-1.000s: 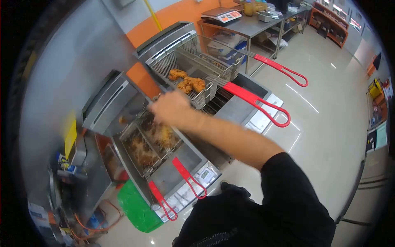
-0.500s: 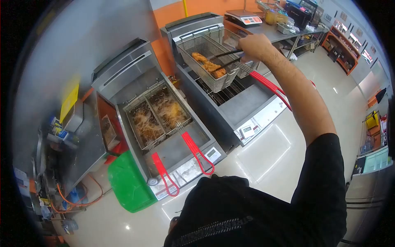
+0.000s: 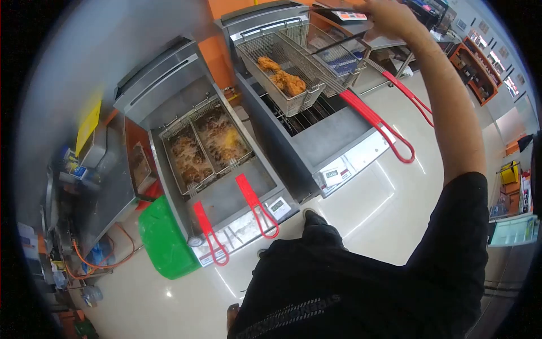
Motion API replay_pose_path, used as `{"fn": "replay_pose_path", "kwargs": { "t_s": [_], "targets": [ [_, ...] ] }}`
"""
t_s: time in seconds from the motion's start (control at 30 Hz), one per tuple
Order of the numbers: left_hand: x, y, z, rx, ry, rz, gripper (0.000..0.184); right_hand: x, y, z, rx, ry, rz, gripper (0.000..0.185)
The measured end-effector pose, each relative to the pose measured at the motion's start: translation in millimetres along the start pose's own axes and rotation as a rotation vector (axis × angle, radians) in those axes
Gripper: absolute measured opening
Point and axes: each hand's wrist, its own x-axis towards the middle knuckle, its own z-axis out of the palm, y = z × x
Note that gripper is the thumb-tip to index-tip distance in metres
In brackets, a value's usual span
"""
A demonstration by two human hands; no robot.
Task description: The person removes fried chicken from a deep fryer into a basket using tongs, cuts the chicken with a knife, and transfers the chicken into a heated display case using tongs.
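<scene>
Below, left of the right hand (image 3: 388,20) (gripping tongs (image 3: 339,43)), chicken (image 3: 290,83) lies in a basket (image 3: 300,104).

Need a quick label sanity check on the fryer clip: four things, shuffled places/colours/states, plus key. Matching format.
Things:
1. Tongs
2. Fried chicken pieces
3. Oil in the left fryer
4. Left fryer's basket handles

Matches:
A. Red
B. Bubbling
C. In the right hand's grip
D. In a wire basket at the right fryer

Pairs: 1-C, 2-D, 3-B, 4-A
</scene>
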Motion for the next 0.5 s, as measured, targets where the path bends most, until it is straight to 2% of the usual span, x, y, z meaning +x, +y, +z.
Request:
{"fn": "replay_pose_path", "kwargs": {
  "t_s": [0.07,0.1,0.13,0.27,0.3,0.4,0.5],
  "targets": [
    [-12,3,28,0.319,0.033,0.093,0.032,19,29,25,-0.071,0.081,-0.141,0.073],
    [-21,7,49,0.274,0.023,-0.082,0.030,27,41,37,-0.057,0.090,-0.171,0.074],
    [-30,13,70,0.254,0.018,-0.111,0.030,35,52,47,-0.045,0.100,-0.200,0.074],
    [-61,45,154,0.233,-0.025,-0.104,0.029,61,61,80,-0.110,-0.102,-0.164,0.080],
    [-69,55,170,0.229,-0.037,-0.100,0.029,56,57,70,-0.068,-0.170,-0.183,0.081],
    [-83,77,205,0.204,-0.047,-0.103,0.029,87,75,113,0.010,-0.240,-0.226,0.081],
    [-90,91,224,0.182,-0.044,-0.117,0.029,105,82,140,0.187,-0.341,-0.378,0.085]
  ]
}}
